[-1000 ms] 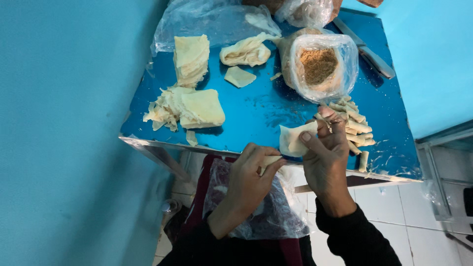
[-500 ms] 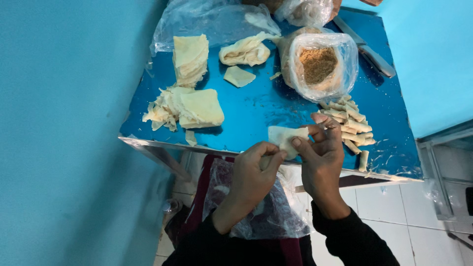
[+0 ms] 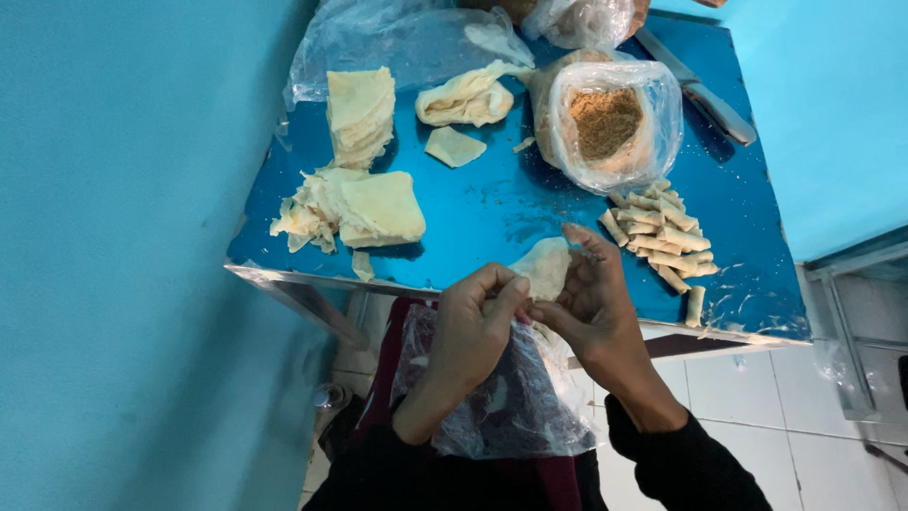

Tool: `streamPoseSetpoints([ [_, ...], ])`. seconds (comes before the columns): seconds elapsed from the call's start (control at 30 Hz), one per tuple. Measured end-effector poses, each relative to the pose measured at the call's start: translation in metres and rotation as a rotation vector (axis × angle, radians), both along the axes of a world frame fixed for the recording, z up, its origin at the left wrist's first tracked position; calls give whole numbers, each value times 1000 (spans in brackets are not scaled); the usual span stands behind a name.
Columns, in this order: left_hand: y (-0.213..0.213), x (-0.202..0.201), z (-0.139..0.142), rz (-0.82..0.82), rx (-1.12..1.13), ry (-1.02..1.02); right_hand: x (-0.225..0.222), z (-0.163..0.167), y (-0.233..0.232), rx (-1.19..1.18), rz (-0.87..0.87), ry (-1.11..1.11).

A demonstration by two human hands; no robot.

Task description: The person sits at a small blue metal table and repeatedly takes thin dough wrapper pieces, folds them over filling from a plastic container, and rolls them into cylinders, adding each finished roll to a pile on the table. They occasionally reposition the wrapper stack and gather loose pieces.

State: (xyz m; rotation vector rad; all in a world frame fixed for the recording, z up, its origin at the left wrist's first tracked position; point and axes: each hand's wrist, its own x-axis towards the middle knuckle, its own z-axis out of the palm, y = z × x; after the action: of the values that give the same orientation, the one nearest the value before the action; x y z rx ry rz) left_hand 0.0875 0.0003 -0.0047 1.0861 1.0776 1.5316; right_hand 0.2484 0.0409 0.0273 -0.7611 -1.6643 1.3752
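A thin pale pastry wrapper (image 3: 544, 267) is pinched between both hands just at the near edge of the blue table (image 3: 492, 213). My left hand (image 3: 473, 326) grips its lower left edge with fingers curled. Its right side is held by my right hand (image 3: 594, 301), fingers cupped around it. A pile of several small rolled pastries (image 3: 662, 237) lies just right of my right hand. An open plastic bag of brown crumbly filling (image 3: 605, 118) stands behind them.
Stacks of wrappers (image 3: 361, 112) and torn wrapper pieces (image 3: 355, 210) lie at the left. A folded wrapper (image 3: 468, 96) and a single piece (image 3: 454, 147) sit mid-table. A knife (image 3: 700, 87) rests at the far right. A clear plastic bag (image 3: 501, 397) covers my lap.
Both hands have drawn closer together and a little toward me with the wrapper, which is now more folded between the fingers.
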Motion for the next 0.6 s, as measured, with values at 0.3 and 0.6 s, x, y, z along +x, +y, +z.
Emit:
streamPoseSetpoints([
  [0.3,5,-31,5,6,-57,-211,17,4,8,-228,86,-130],
  [0.6,8,-175,31,608,208,349,49,16,24,-489,-27,-33],
])
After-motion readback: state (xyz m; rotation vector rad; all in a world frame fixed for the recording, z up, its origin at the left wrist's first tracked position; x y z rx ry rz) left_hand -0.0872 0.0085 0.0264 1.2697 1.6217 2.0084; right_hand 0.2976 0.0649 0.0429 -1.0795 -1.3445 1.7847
